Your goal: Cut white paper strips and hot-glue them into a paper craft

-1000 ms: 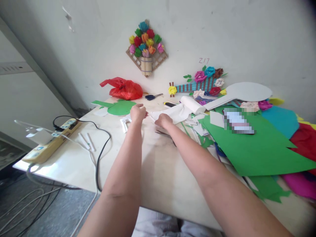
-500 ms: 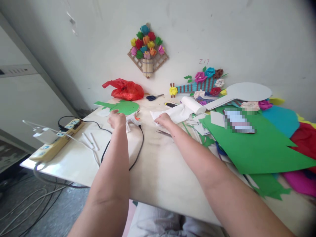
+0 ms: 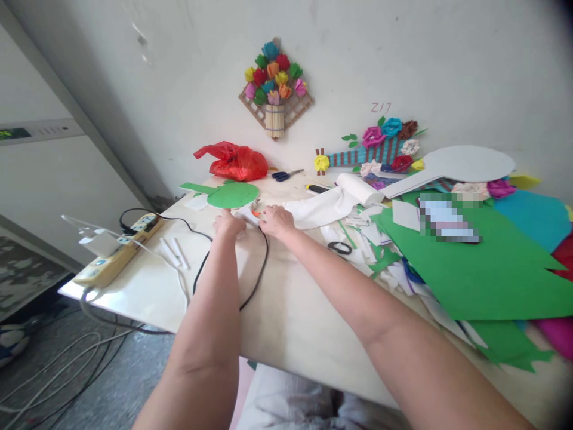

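A white hot glue gun (image 3: 249, 217) with an orange trigger lies near the middle of the table, its black cord running toward the front. My right hand (image 3: 276, 222) is closed on its right end, fingers bent around the body. My left hand (image 3: 229, 224) is at its left side, fingers curled down; whatever they hold is hidden. Just behind it is a green paddle-shaped cutout (image 3: 233, 195). A white paper roll (image 3: 358, 190), partly unrolled, stretches to the right of my right hand. Black scissor handles (image 3: 339, 247) show beside my right forearm.
Left lies a yellow power strip (image 3: 101, 270) with a white charger and white sticks (image 3: 174, 253). At the back are a red plastic bag (image 3: 239, 162) and blue-handled scissors (image 3: 286, 175). Paper scraps, green sheets (image 3: 474, 280) and a phone (image 3: 450, 221) cover the right.
My right hand has left the white paper and moved left onto the glue gun. My left hand has shifted slightly right and nearer. The view has turned a little left.
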{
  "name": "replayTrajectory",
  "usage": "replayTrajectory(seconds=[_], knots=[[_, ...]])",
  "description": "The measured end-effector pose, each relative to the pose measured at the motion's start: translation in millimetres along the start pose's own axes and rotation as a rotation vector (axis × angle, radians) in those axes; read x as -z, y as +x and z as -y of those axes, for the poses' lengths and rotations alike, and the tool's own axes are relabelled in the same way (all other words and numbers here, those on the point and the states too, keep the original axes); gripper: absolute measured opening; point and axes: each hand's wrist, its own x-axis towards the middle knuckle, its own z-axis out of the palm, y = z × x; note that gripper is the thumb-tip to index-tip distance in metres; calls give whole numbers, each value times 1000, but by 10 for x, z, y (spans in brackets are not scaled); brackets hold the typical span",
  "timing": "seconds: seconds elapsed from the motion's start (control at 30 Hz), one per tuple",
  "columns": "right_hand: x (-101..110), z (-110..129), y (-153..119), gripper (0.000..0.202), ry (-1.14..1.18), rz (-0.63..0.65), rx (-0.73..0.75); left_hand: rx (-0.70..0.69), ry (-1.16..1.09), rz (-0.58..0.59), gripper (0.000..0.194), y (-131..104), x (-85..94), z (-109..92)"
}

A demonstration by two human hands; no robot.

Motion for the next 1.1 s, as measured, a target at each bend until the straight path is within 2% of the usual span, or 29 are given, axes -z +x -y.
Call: replayTrajectory(seconds=[0.13, 0.2, 0.3, 0.43, 0.57, 0.67, 0.77, 0.83, 0.9, 0.97, 1.1], knots=[[-154, 161, 91, 41, -4, 16, 94, 36, 38, 33, 73, -57, 21, -32], [-216, 219, 148, 43, -5, 55, 81, 16, 46, 47, 74, -38, 44, -6], [-258, 270, 210, 34, -12, 85, 48, -31, 72, 65, 73, 31, 75, 68], [-223, 256, 231, 36, 129, 48, -12, -98, 126, 76, 65, 110, 80, 135], [-146, 136, 236, 42, 515, 11, -185, -101, 208, 62, 64, 76, 68, 74], [-79, -14, 221, 45, 1013, -6, -276, -106, 200, -8, 62, 1, 87, -43], [33, -187, 158, 46, 1500, -28, -230, -159, 140, -31, 64, -48, 125, -189], [142, -306, 96, 37, 1672, -52, -169, -217, 98, -12, 63, -67, 137, -297], [260, -431, 29, 28, 1723, -88, -171, -274, 72, 28, 60, -96, 122, -410], [365, -568, -38, 28, 1691, -117, -197, -347, 83, 37, 52, -152, 73, -521], [488, -871, -170, 29, 1420, -39, -212, -416, 60, 99, 41, -323, -110, -689]])
